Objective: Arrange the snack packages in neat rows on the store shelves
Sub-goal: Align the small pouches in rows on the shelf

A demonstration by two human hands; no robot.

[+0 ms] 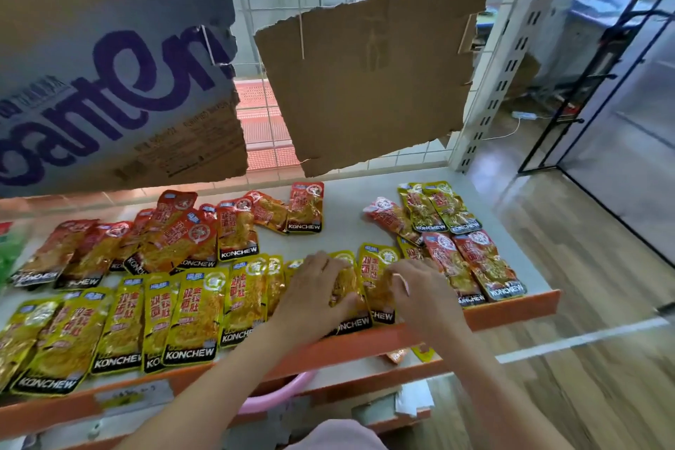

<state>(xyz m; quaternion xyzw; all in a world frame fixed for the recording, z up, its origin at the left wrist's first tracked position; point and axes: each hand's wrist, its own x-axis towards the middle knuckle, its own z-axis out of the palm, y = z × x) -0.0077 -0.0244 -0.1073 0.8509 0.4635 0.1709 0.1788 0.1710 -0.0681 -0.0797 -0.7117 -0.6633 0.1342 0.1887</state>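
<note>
Head view, one frame. I see both hands on the shelf (343, 230), near its front edge, right of centre.

Left hand (314, 298): palm down, fingers spread and fairly straight, pressing flat on a yellow package (347, 289) in the front row. Not curled round it.

Right hand (420, 294): fingers bent, pinching the right side of the neighbouring yellow package (376, 281), which lies just beside the one under the left hand and overlaps it slightly.

Snack packages:
- Front row of yellow packages (190, 314) runs along the orange front lip (511, 310) from the left end to the hands, overlapping, somewhat tilted.
- Back row of red packages (164, 241), loosely overlapped, behind the yellow ones towards the rear left.
- One red package (306, 206) at rear centre, apart from the rest by a bare strip.
- Mixed group at the right end: two yellow packages (438, 208) at the rear, two red ones (475, 267) at the front right corner.

Above the shelf: a printed carton flap (109, 91) on the left, torn brown cardboard (372, 69) against the wire back.
</note>
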